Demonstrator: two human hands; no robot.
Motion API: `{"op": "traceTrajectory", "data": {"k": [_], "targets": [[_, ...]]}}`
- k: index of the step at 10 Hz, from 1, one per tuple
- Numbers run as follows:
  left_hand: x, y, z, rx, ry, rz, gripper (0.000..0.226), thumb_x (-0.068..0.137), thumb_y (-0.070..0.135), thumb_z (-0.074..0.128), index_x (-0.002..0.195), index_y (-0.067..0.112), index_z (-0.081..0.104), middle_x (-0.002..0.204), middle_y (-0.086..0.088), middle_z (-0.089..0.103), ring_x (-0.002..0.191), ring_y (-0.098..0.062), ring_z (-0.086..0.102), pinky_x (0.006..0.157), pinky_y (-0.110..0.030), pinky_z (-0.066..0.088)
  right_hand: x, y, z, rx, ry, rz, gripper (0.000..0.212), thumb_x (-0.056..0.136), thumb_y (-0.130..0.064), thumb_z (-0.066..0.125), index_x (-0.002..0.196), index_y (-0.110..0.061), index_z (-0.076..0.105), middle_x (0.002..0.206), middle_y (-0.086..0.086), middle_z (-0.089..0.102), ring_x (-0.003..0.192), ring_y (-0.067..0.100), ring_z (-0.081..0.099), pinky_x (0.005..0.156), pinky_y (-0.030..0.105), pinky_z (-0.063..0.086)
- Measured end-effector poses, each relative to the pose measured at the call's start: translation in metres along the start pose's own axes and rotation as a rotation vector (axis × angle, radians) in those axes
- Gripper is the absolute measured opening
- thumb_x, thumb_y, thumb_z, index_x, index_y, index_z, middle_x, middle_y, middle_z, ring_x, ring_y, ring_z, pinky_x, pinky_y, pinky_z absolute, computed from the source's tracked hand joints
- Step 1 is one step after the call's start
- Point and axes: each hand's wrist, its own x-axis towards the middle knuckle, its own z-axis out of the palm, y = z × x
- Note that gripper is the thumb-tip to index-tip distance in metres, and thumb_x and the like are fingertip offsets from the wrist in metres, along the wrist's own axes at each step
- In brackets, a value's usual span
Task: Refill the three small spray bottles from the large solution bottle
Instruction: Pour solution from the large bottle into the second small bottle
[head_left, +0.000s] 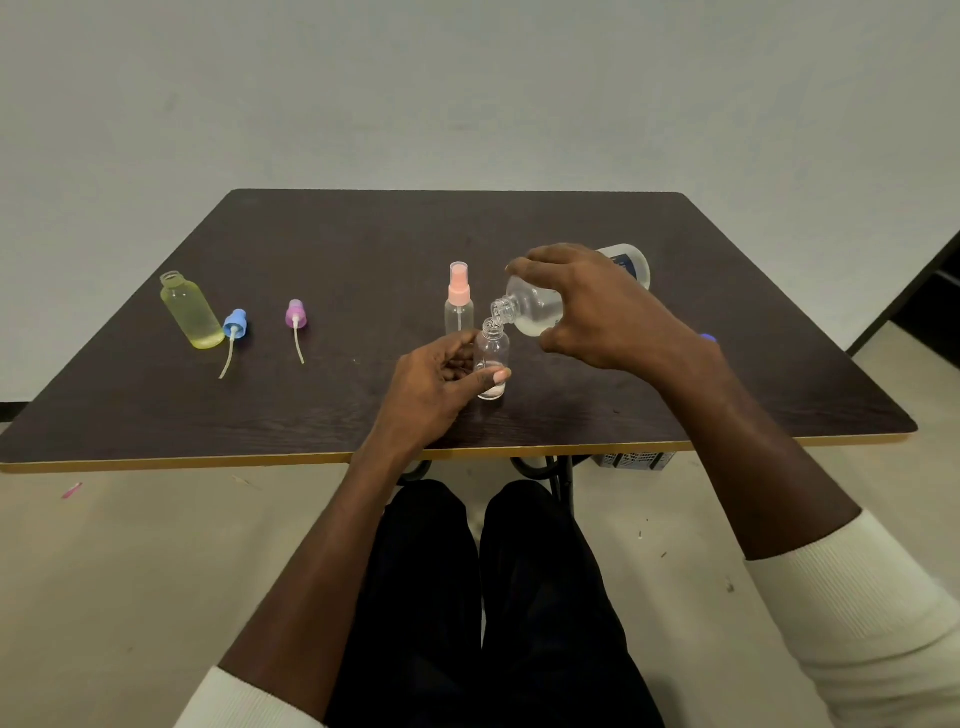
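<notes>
While tipped, the large bottle (540, 306) shows cloudy liquid.

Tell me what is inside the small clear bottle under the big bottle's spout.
The small clear bottle looks nearly empty; at most a little clear liquid sits at its base. The left hand's thumb covers part of the lower wall.

Dim, even indoor light leaves the scene greyish. Shadows on the dark table (311, 249) are faint and soft. Focus is fairly sharp centrally; wide-angle distortion bends the table's edges and stretches the sleeves.
</notes>
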Motion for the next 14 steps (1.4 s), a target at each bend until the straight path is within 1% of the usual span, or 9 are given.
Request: {"op": "traceTrajectory", "data": {"k": [2, 5, 7, 9, 10, 11, 13, 14], "targets": [[0.0008, -0.0018, 0.0, -0.004, 0.005, 0.001, 0.047, 0.086, 0.02, 0.08, 0.13, 0.012, 0.066, 0.109, 0.005, 0.076, 0.097, -0.003, 0.072, 0.082, -0.013, 0.054, 0.0001, -0.0004, -0.0004, 0.003, 0.004, -0.006, 0.078, 0.075, -0.015, 0.08, 0.144, -0.021, 0.045, 0.149, 0.003, 0.046, 0.139, 0.02, 0.037, 0.111, 0.04, 0.032], [0.0008, -0.0012, -0.0009, -0.002, -0.005, 0.008, 0.046, 0.086, 0.021, 0.079, 0.13, 0.014, 0.065, 0.109, 0.007, 0.075, 0.098, 0.001, 0.071, 0.081, -0.009, 0.052, 0.0016, 0.0003, -0.0006, 0.003, -0.005, -0.007, 0.079, 0.075, -0.016, 0.08, 0.145, -0.022, 0.044, 0.149, 0.003, 0.046, 0.139, 0.02, 0.037, 0.111, 0.042, 0.032], [0.0012, -0.0018, -0.0005, -0.012, -0.005, 0.008, 0.044, 0.086, 0.021, 0.08, 0.128, 0.015, 0.067, 0.109, 0.006, 0.076, 0.098, -0.002, 0.072, 0.083, -0.012, 0.054, 0.0014, 0.0007, -0.0004, 0.001, -0.003, -0.009, 0.079, 0.074, -0.016, 0.081, 0.144, -0.021, 0.045, 0.148, 0.004, 0.046, 0.139, 0.021, 0.037, 0.112, 0.044, 0.033], [0.0008, -0.0003, -0.0004, -0.018, -0.011, 0.003, 0.038, 0.086, 0.021, 0.079, 0.121, 0.025, 0.066, 0.106, 0.01, 0.075, 0.096, 0.0, 0.072, 0.081, -0.011, 0.054, 0.0024, 0.0005, 0.0, -0.002, -0.009, -0.005, 0.08, 0.075, -0.016, 0.08, 0.145, -0.022, 0.044, 0.149, 0.004, 0.045, 0.14, 0.021, 0.036, 0.112, 0.043, 0.032], [0.0009, -0.0008, 0.0, -0.023, -0.007, 0.002, 0.041, 0.086, 0.02, 0.08, 0.125, 0.017, 0.068, 0.107, 0.006, 0.076, 0.096, -0.002, 0.072, 0.081, -0.012, 0.054, 0.0018, 0.0006, -0.0007, -0.003, -0.004, -0.012, 0.079, 0.074, -0.016, 0.08, 0.144, -0.021, 0.045, 0.148, 0.004, 0.046, 0.139, 0.021, 0.037, 0.111, 0.042, 0.032], [0.0008, -0.0008, 0.0001, -0.024, -0.004, 0.007, 0.042, 0.086, 0.019, 0.08, 0.126, 0.015, 0.067, 0.107, 0.007, 0.075, 0.096, -0.001, 0.072, 0.08, -0.01, 0.053, 0.002, 0.0002, -0.0012, -0.008, -0.005, -0.012, 0.079, 0.074, -0.015, 0.08, 0.144, -0.021, 0.045, 0.148, 0.003, 0.046, 0.139, 0.02, 0.037, 0.111, 0.041, 0.032], [0.0013, -0.0021, -0.0007, -0.015, -0.007, 0.017, 0.046, 0.086, 0.019, 0.079, 0.13, 0.013, 0.065, 0.11, 0.006, 0.075, 0.098, -0.001, 0.072, 0.081, -0.011, 0.053, 0.0022, -0.0005, -0.0015, -0.011, -0.009, -0.009, 0.079, 0.075, -0.016, 0.08, 0.145, -0.021, 0.044, 0.149, 0.002, 0.045, 0.139, 0.02, 0.037, 0.111, 0.04, 0.032], [0.0013, -0.0018, -0.0004, -0.022, -0.008, 0.015, 0.044, 0.086, 0.018, 0.079, 0.128, 0.016, 0.066, 0.109, 0.008, 0.075, 0.097, 0.0, 0.072, 0.081, -0.011, 0.053, 0.0021, -0.0008, -0.0019, -0.01, -0.01, -0.006, 0.079, 0.075, -0.016, 0.08, 0.145, -0.021, 0.044, 0.149, 0.002, 0.045, 0.139, 0.02, 0.037, 0.111, 0.041, 0.032]]}}
